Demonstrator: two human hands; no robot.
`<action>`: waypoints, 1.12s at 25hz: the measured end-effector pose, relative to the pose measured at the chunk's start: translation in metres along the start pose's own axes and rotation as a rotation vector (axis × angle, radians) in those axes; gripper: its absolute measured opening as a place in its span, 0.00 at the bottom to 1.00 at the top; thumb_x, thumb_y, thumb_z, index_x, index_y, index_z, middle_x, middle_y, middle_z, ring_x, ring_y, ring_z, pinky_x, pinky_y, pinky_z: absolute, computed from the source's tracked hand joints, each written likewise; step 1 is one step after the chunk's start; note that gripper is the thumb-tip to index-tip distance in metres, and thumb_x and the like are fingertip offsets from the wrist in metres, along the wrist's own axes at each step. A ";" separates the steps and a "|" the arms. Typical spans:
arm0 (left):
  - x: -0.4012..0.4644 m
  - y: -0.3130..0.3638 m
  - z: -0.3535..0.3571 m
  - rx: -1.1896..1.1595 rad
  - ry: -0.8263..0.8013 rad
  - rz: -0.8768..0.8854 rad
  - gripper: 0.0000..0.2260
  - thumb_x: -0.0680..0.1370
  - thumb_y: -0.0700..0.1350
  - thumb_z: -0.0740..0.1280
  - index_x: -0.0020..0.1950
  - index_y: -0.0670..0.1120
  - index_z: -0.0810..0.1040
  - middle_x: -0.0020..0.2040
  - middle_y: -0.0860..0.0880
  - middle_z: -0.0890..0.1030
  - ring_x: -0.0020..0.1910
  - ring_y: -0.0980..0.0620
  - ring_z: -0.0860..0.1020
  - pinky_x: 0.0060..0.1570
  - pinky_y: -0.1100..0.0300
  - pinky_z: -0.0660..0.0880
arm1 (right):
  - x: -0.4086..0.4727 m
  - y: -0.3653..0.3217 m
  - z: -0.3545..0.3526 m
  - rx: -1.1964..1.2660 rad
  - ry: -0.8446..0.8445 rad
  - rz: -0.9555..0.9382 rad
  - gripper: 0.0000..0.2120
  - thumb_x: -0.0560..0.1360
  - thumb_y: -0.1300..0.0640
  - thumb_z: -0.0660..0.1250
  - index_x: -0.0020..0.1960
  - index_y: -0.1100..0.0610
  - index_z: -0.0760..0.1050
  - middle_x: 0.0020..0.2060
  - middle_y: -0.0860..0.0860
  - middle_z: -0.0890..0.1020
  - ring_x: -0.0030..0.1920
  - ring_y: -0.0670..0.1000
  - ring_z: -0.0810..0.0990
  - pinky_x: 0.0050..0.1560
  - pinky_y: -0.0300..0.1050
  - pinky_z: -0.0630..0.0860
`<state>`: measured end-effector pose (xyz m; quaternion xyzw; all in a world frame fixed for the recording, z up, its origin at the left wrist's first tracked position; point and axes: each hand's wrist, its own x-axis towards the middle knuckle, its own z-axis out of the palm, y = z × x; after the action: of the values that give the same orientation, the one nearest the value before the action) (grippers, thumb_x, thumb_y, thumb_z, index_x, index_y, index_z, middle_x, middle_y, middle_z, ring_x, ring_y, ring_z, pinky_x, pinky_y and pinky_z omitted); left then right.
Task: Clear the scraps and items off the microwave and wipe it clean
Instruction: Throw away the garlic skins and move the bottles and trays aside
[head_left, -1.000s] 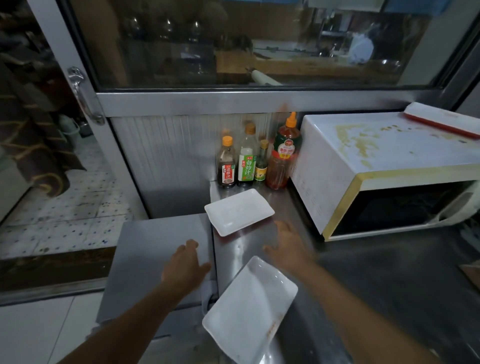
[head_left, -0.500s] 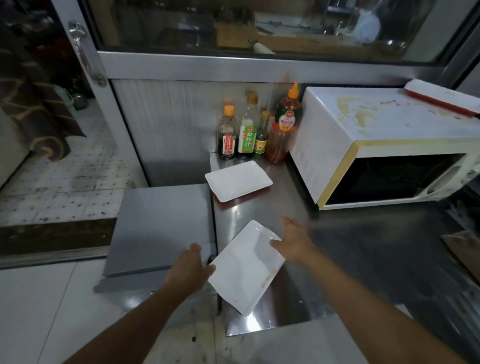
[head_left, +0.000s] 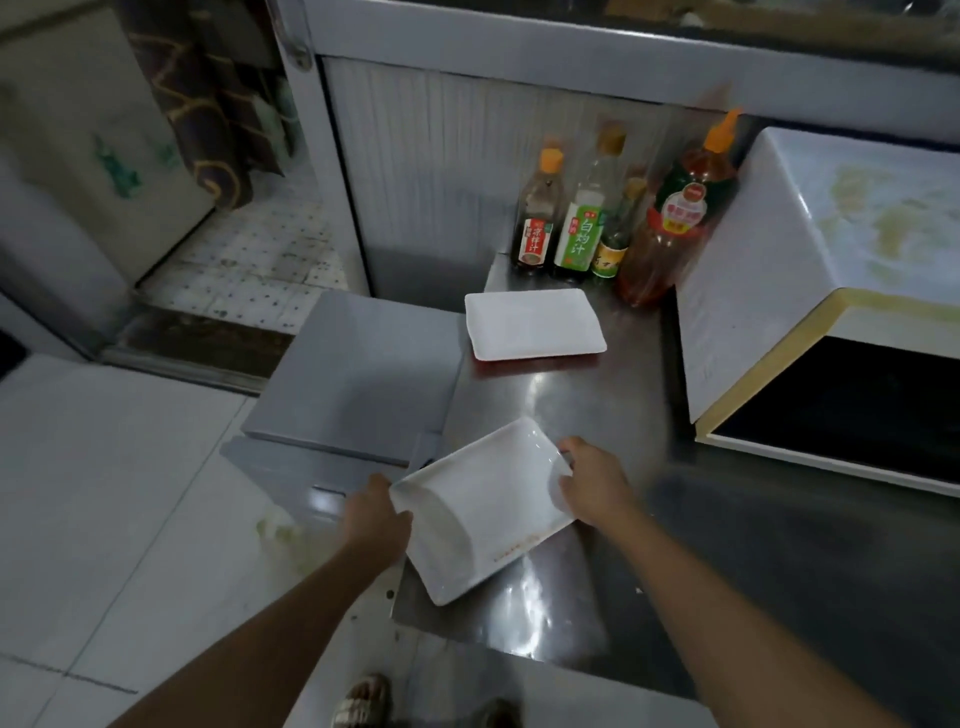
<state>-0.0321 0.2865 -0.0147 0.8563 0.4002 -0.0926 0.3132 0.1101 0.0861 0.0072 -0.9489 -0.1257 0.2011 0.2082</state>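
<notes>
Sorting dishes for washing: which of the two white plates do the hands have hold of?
The near plate at the counter's front edge, gripped by the left hand and right hand. The far plate lies untouched beside the bottles.

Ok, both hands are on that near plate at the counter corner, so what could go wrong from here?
The near plate overhangs the counter corner, held only at its edges by the left hand and right hand; a slip could drop it to the floor. It shows reddish residue that may drip. The microwave top is visibly stained.

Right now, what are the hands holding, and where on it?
Both hold the near white plate: left hand at its left corner, right hand at its right edge.
</notes>
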 end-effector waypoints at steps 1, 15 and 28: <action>-0.002 0.001 0.002 0.000 0.029 -0.012 0.14 0.75 0.42 0.67 0.58 0.39 0.71 0.54 0.38 0.79 0.54 0.39 0.77 0.50 0.51 0.74 | 0.001 0.002 -0.001 0.008 -0.002 -0.014 0.19 0.71 0.66 0.59 0.59 0.54 0.74 0.53 0.54 0.81 0.52 0.57 0.79 0.50 0.43 0.75; 0.048 0.078 -0.041 -0.154 0.237 0.080 0.07 0.72 0.42 0.70 0.45 0.43 0.74 0.40 0.45 0.79 0.39 0.47 0.78 0.40 0.56 0.77 | 0.049 0.004 -0.064 0.109 0.096 -0.088 0.17 0.72 0.68 0.61 0.58 0.55 0.74 0.49 0.54 0.81 0.46 0.54 0.78 0.42 0.42 0.73; 0.201 0.172 -0.034 -0.163 0.185 0.178 0.05 0.74 0.42 0.68 0.42 0.45 0.73 0.38 0.51 0.75 0.36 0.53 0.72 0.39 0.59 0.69 | 0.190 0.000 -0.097 0.073 0.218 0.075 0.13 0.72 0.67 0.60 0.56 0.62 0.75 0.55 0.59 0.80 0.56 0.59 0.77 0.52 0.44 0.72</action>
<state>0.2260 0.3507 0.0092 0.8650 0.3559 0.0476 0.3505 0.3209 0.1142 0.0249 -0.9610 -0.0593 0.1088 0.2472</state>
